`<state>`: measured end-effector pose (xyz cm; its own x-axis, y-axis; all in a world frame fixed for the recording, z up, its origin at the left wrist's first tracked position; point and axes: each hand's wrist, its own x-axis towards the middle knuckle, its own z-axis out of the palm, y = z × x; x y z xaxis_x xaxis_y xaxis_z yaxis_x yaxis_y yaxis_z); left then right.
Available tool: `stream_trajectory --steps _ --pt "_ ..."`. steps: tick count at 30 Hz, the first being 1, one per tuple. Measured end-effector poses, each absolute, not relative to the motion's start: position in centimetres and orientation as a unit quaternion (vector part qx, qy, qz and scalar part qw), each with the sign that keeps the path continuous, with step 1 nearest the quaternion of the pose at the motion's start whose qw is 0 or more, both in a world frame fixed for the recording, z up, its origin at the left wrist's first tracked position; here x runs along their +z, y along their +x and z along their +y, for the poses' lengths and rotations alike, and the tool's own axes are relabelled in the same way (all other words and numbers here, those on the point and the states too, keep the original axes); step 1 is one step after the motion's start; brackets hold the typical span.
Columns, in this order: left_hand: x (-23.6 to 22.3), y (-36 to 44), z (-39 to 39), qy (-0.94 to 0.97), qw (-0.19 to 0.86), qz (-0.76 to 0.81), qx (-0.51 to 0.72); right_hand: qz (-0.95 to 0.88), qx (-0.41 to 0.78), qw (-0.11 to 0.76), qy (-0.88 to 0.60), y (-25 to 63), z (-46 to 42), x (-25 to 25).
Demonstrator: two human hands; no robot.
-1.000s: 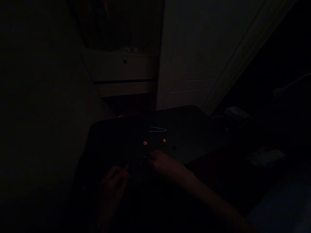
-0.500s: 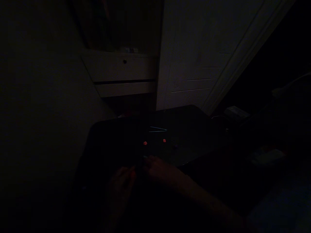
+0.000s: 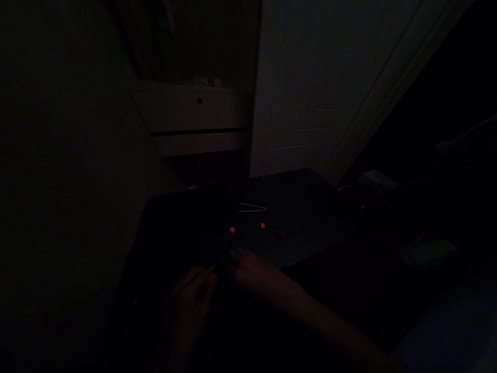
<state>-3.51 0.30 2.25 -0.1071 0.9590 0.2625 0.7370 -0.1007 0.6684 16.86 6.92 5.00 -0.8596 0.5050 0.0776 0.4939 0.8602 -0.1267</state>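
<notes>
The picture is very dark. My left hand [image 3: 192, 292] is closed at the near part of the dark table [image 3: 303, 197], its thumb and finger pinched on a small orange-red piece [image 3: 212, 278]. Close by on the right, my right hand [image 3: 250, 268] is closed too, fingers curled toward the left hand. A tiny pale tip [image 3: 232, 252] shows at its fingers; what it belongs to is lost in the dark. Beyond the hands lie an orange-red flower-shaped piece [image 3: 232, 230] and a smaller orange-red piece [image 3: 263, 226]. Behind them rests a thin pale-blue V-shaped thing [image 3: 252, 211].
A faint dark lump [image 3: 280, 236] lies on the table right of the orange-red pieces. Drawers with a round knob [image 3: 200, 100] and a pale panelled door [image 3: 306, 103] stand behind the table. A pale box [image 3: 377, 180] is off to the right.
Both hands stay almost where they were, with only slight finger movement. The orange-red pieces and the V-shaped thing lie in the same places.
</notes>
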Motion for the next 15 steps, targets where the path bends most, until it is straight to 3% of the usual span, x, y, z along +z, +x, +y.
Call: stream_trajectory --steps 4,8,15 --pt "1.9 -3.8 0.6 0.628 0.113 0.684 0.354 -0.960 0.051 0.035 -0.273 17.6 7.0 5.3" --pt "3.6 -3.6 -0.2 0.628 0.187 0.667 0.354 -0.955 0.119 0.041 -0.268 18.8 6.8 6.4" --pt "6.2 -2.5 -2.2 0.413 0.331 0.699 0.482 -0.838 0.333 0.289 -0.322 20.2 4.5 6.4"
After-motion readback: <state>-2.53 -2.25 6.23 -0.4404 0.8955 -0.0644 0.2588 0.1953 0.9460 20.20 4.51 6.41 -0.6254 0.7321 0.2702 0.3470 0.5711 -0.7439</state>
